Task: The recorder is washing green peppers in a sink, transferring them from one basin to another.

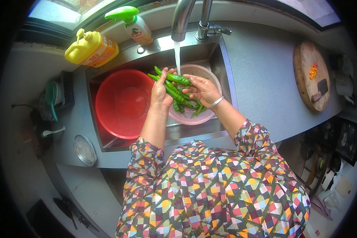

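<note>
Long green chili peppers [173,91] rest in my left hand [162,92], which is held over the sink with the thumb across them. My right hand [204,90], with a silver bangle at the wrist, has its thumb and fingers at the stem end of one green pepper [178,78]. Below both hands sits a pink plastic basin [212,77] with more green peppers [199,108] in it. Water [177,56] runs from the metal faucet [178,29] just behind the peppers. Left of my left hand stands a red plastic basin [119,107] inside the steel sink [193,137].
A yellow detergent jug [92,49] and a green-topped spray bottle [139,29] stand behind the sink. On the right, a round wooden chopping board [305,71] holds a cleaver [322,87] and chopped orange-red pieces [313,71]. A metal dish [85,150] and white spoon [53,131] lie left.
</note>
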### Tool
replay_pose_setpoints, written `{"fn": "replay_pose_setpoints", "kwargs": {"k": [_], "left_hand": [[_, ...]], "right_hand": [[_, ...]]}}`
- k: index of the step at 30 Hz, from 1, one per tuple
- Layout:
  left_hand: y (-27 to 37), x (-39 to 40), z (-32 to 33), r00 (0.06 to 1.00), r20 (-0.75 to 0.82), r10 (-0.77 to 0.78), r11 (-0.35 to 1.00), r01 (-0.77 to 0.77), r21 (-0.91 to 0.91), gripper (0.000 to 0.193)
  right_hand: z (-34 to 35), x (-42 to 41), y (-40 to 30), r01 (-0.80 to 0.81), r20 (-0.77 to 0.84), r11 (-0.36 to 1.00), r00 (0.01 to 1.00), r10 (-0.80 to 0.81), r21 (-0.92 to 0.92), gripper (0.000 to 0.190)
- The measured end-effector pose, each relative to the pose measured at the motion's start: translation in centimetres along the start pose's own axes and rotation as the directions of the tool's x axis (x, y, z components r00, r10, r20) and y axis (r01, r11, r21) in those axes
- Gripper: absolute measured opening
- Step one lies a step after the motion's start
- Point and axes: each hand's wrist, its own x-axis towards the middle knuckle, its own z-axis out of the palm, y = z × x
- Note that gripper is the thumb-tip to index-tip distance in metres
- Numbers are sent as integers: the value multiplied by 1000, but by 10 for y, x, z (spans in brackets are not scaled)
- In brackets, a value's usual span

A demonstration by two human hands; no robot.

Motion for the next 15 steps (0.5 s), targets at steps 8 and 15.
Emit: {"fn": "replay_pose_setpoints", "kwargs": {"k": [8, 15], "left_hand": [[2, -3, 4, 984, 176, 12, 997, 1, -75, 22], [-9, -1, 5, 993, 113, -10, 996, 19, -83, 17]], "right_hand": [[-7, 4, 9, 141, 34, 891, 990, -140, -431, 34], [-6, 7, 11, 93, -110, 965, 986, -123, -245, 24]]}}
